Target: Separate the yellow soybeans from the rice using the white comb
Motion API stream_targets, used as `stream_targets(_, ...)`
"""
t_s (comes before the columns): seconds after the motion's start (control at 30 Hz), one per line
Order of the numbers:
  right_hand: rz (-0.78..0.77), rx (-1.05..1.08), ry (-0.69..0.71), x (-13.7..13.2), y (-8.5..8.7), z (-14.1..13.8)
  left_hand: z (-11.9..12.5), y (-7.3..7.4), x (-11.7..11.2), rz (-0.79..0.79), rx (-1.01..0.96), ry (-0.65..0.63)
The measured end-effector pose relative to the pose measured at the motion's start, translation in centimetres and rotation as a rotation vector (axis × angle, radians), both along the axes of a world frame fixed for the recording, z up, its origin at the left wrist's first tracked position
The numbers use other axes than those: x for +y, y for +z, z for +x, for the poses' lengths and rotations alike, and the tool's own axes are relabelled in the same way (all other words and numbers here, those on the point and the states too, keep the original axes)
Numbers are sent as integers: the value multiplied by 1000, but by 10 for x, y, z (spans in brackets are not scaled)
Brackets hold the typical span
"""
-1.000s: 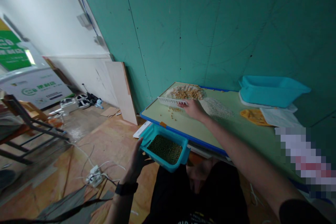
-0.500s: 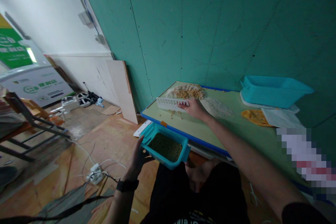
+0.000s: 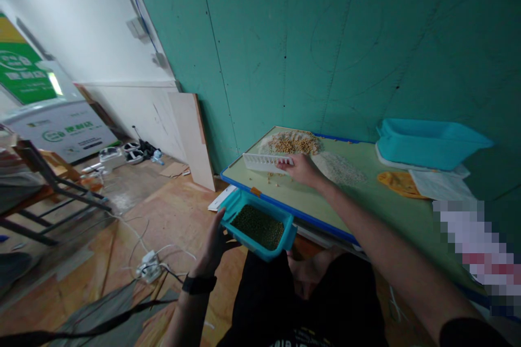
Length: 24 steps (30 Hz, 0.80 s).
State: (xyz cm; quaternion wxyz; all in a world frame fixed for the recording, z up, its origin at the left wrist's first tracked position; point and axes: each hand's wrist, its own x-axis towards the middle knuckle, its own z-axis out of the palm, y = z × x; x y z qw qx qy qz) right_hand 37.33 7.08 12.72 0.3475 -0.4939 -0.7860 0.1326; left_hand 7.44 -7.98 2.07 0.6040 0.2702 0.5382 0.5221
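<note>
My left hand (image 3: 215,244) grips the left end of a turquoise plastic bin (image 3: 233,200), held at the near edge of the table over my lap. Small dark green beans (image 3: 257,223) fill its lower part. My right hand (image 3: 300,168) is closed on the right end of a white slotted plastic strip (image 3: 256,161), which stands on its long edge on the tabletop. Just behind the strip lies a heap of yellow soybeans (image 3: 293,142) mixed with pale grains. A few loose soybeans lie in front of it. Right of my hand is a pile of white grains (image 3: 340,168).
The pale green table (image 3: 391,222) has a blue edge and stands against a green wall. On its right are a second turquoise bin (image 3: 431,146), a yellow cloth (image 3: 401,184) and a white cloth (image 3: 442,184). A power strip (image 3: 150,267) with cables lies on the floor at left.
The whole view has shifted slightly to the right. Both hands keep their grips, and the bin and the slotted strip stay nearly where they were.
</note>
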Motion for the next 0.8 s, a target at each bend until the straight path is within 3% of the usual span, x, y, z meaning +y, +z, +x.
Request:
stream_targets(0.23,22,-42,-73,0,1,1,-3,-6,2,6,13,38)
stream_targets(0.43,13,-68,-49,-1,2,1,-7,-20,4,-6,-4,14)
stream_targets(0.6,1,-34,-21,-3,3,-1,-15,-35,-1,156,6,-21)
stream_targets(0.8,-6,12,-4,-4,3,-1,-18,-39,-2,168,10,-48)
